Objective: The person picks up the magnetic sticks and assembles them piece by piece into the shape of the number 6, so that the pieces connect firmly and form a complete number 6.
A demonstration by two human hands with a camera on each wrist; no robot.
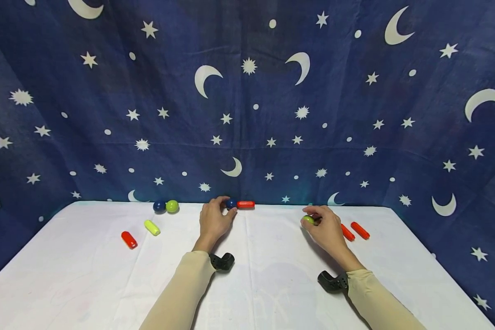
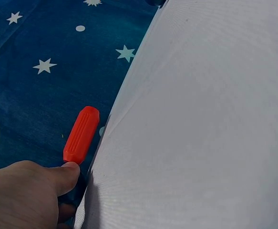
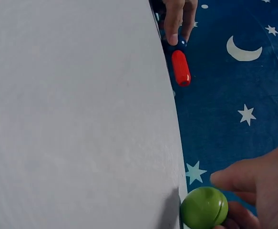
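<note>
At the table's far edge my left hand (image 1: 213, 221) pinches a dark blue ball (image 1: 231, 204) between thumb and fingers. A red ribbed handle-like piece (image 1: 246, 205) extends rightward from that ball, end against it; whether they are joined I cannot tell. In the left wrist view the red piece (image 2: 81, 135) shows beyond the thumb, and the ball is mostly hidden. Farther right, my right hand (image 1: 327, 231) holds a green ball (image 1: 308, 220) in its curled fingers and thumb. A seam runs across this green ball (image 3: 204, 208) in the right wrist view.
A blue ball (image 1: 159, 207) and a green ball (image 1: 172, 206) sit side by side at the back left. Nearer lie a yellow-green piece (image 1: 152, 228) and a red piece (image 1: 129, 239). Two red pieces (image 1: 360, 230) lie right of my right hand. A starry cloth (image 1: 247, 91) hangs behind.
</note>
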